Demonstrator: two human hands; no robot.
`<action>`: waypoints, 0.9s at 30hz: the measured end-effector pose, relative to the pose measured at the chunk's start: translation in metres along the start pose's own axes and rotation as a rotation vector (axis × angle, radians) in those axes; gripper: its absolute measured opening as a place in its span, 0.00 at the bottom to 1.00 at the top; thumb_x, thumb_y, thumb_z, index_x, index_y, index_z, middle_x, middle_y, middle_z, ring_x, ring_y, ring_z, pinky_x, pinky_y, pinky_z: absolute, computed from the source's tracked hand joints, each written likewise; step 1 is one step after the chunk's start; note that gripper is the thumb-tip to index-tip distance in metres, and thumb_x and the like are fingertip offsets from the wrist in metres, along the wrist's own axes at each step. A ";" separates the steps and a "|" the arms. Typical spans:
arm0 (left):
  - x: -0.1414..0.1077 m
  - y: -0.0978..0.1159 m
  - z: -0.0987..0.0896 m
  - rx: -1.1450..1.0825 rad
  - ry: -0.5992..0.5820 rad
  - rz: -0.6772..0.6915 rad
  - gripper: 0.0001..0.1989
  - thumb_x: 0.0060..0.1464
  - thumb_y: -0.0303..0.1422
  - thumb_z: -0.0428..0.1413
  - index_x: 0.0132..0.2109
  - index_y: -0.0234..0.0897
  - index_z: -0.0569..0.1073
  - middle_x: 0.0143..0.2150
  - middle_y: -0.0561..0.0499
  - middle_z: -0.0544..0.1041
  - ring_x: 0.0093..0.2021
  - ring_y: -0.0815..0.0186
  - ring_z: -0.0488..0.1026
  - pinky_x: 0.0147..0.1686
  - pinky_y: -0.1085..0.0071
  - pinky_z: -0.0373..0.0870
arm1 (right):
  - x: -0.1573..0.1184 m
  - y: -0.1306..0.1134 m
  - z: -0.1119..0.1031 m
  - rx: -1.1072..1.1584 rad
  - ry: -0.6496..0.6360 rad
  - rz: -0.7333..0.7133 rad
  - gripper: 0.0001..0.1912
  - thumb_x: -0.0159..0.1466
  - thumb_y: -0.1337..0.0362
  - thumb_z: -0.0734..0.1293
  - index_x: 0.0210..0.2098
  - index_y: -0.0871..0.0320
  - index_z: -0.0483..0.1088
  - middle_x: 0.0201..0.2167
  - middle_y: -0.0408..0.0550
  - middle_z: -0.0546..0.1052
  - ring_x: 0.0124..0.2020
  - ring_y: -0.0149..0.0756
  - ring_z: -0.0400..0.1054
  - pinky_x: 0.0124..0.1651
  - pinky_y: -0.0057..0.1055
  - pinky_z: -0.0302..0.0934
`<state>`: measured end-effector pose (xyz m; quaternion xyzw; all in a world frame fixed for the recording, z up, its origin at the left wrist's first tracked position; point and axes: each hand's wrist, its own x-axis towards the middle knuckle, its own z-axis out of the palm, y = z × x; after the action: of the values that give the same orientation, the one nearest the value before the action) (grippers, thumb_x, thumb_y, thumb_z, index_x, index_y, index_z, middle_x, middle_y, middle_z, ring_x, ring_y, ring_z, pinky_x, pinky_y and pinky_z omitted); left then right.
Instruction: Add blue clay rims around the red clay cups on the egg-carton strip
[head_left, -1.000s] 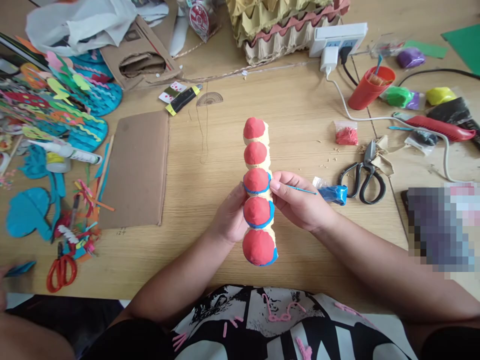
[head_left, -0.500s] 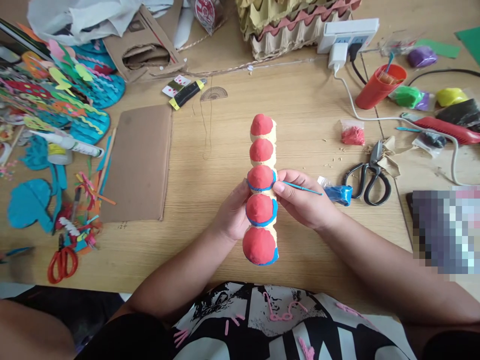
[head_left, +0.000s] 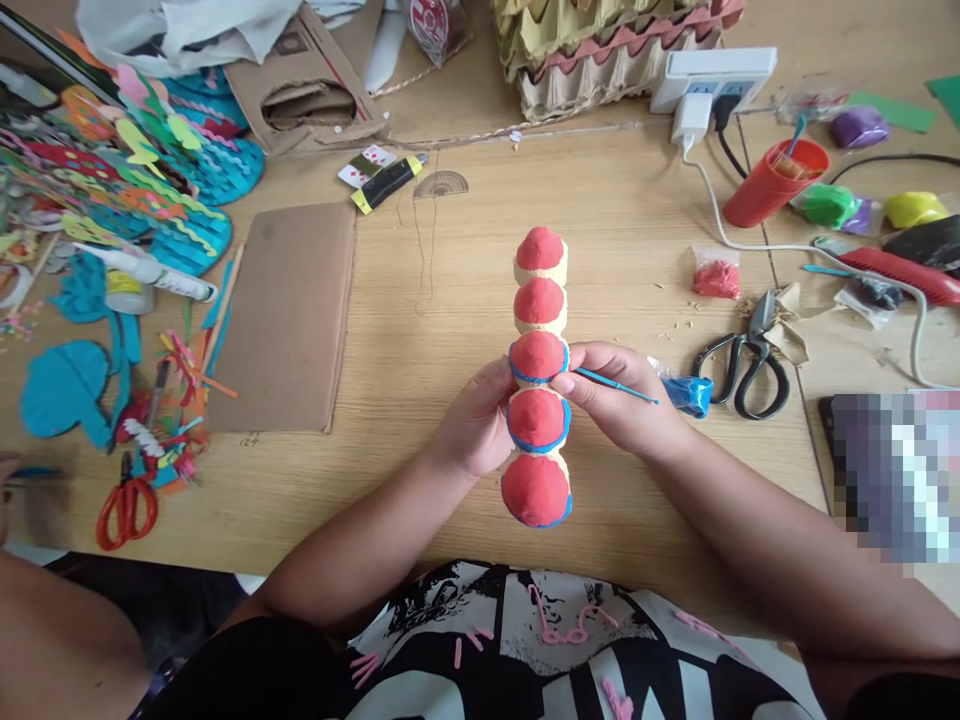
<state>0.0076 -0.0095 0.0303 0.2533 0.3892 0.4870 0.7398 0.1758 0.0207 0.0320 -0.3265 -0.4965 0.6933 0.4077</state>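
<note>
On my feed, my left hand (head_left: 480, 425) grips the red-domed strip (head_left: 538, 420), apparently steadying it above the bench (head_left: 412, 350), inward from its near edge; my right hand (head_left: 619, 405) pinches a blue tool (head_left: 616, 384), thumb touching the strip, likely for control.

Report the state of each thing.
Cream strip with five red domes: in left hand and right hand, lower three edged blue
Thin blue stick: in right hand
White power strip: two plugs in
Red plastic cup: open, holding sticks
Pulp egg trays: stacked
Brown cardboard sheet: lying flat
Black-handled metal shears: unheld
</note>
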 end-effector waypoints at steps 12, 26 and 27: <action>-0.002 0.002 -0.003 0.039 0.005 -0.045 0.29 0.52 0.62 0.61 0.36 0.37 0.75 0.33 0.48 0.74 0.40 0.54 0.76 0.35 0.63 0.70 | 0.001 0.005 -0.009 -0.028 -0.023 -0.014 0.08 0.62 0.58 0.77 0.38 0.53 0.81 0.34 0.44 0.82 0.38 0.36 0.75 0.46 0.34 0.72; -0.002 -0.001 -0.003 -0.092 -0.120 0.096 0.16 0.51 0.48 0.69 0.36 0.40 0.82 0.32 0.50 0.78 0.32 0.66 0.74 0.34 0.67 0.74 | 0.006 -0.002 -0.011 0.276 0.008 0.145 0.08 0.54 0.58 0.80 0.33 0.49 0.83 0.28 0.38 0.83 0.28 0.27 0.74 0.37 0.30 0.67; -0.002 -0.002 -0.004 -0.103 -0.141 0.100 0.15 0.52 0.46 0.69 0.38 0.40 0.83 0.33 0.50 0.79 0.33 0.66 0.75 0.35 0.67 0.75 | 0.005 -0.004 -0.010 0.263 0.027 0.160 0.08 0.53 0.57 0.80 0.32 0.50 0.83 0.27 0.38 0.82 0.27 0.26 0.73 0.35 0.31 0.66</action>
<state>0.0050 -0.0119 0.0277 0.2679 0.2974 0.5233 0.7523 0.1833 0.0305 0.0327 -0.3183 -0.3683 0.7782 0.3968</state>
